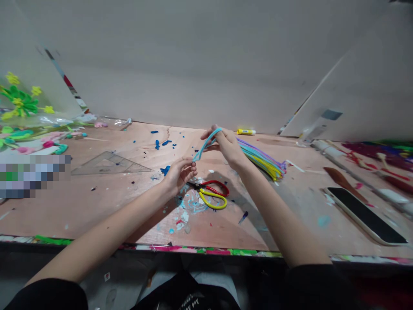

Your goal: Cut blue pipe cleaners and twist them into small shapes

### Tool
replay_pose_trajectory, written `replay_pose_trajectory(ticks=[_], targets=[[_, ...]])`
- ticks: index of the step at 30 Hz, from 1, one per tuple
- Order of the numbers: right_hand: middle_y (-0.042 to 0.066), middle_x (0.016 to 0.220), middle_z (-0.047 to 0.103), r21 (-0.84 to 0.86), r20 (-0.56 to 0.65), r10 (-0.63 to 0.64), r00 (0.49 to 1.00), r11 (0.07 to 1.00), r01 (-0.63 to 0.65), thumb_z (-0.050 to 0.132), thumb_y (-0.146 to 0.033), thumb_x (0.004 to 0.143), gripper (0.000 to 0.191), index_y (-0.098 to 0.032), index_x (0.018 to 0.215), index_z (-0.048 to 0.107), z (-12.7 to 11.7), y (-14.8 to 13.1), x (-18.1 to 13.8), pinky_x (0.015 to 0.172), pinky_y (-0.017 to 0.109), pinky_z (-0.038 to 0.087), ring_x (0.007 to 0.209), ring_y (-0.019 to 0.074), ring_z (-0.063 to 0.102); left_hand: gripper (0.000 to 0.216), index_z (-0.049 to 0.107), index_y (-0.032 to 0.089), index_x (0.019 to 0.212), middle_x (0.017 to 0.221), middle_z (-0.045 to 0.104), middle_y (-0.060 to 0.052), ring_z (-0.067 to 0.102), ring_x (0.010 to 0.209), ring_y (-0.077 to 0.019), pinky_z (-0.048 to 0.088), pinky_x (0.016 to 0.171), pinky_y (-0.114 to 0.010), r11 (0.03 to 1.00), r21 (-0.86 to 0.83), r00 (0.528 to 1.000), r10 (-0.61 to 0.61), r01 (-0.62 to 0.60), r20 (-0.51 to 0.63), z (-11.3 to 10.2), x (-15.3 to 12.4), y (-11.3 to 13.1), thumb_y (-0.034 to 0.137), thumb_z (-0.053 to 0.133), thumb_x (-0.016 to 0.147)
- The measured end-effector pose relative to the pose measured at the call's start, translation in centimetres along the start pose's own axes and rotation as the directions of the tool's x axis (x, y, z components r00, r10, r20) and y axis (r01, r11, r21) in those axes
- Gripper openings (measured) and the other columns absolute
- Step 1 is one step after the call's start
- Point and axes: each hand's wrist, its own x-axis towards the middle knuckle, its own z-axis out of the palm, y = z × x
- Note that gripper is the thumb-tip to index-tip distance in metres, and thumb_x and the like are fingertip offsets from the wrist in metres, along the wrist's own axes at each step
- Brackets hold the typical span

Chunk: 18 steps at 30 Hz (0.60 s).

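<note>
A light blue pipe cleaner (204,146) is stretched between both my hands above the wooden table (97,202). My left hand (180,172) pinches its lower end, fingers closed. My right hand (226,144) grips its upper end, where the strand bends over the fingers. Just below my hands lie scissors (211,193) with one red and one yellow handle. A bundle of coloured pipe cleaners (263,160) lies to the right of my right hand.
A clear plastic set square (109,164) lies at left, a yellow glue stick (245,131) near the back wall, a phone (366,214) face up at right. Pipe-cleaner flowers (22,103) stand far left. Blue scraps (190,204) litter the middle.
</note>
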Motion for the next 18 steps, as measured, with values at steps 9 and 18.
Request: replay_pose_trajectory(ticks=[9, 18], targets=[[0.005, 0.109, 0.065, 0.127, 0.032, -0.033, 0.999, 0.991, 0.029, 0.059, -0.032, 0.086, 0.013, -0.023, 0.095, 0.060, -2.5, 2.0, -2.5, 0.100, 0.040, 0.053, 0.105, 0.0183, 0.066, 0.013, 0.065, 0.014, 0.073, 0.066, 0.064, 0.000, 0.064, 0.062, -0.0096, 0.056, 0.067, -0.021, 0.992, 0.095, 0.996, 0.076, -0.081, 0.057, 0.0, -0.3, 0.1, 0.004, 0.071, 0.069], [0.008, 0.114, 0.070, 0.109, 0.187, 0.176, 0.967, 0.974, -0.198, 0.062, -0.058, 0.087, 0.038, -0.025, 0.107, 0.063, -1.5, 2.8, -5.3, 0.095, 0.043, 0.056, 0.106, 0.0240, 0.067, 0.014, 0.063, 0.016, 0.077, 0.069, 0.064, 0.001, 0.064, 0.064, -0.0116, 0.055, 0.068, -0.026, 0.846, 0.358, 0.918, 0.380, -0.396, 0.117, -0.7, 0.0, 0.3, 0.016, 0.074, 0.069]])
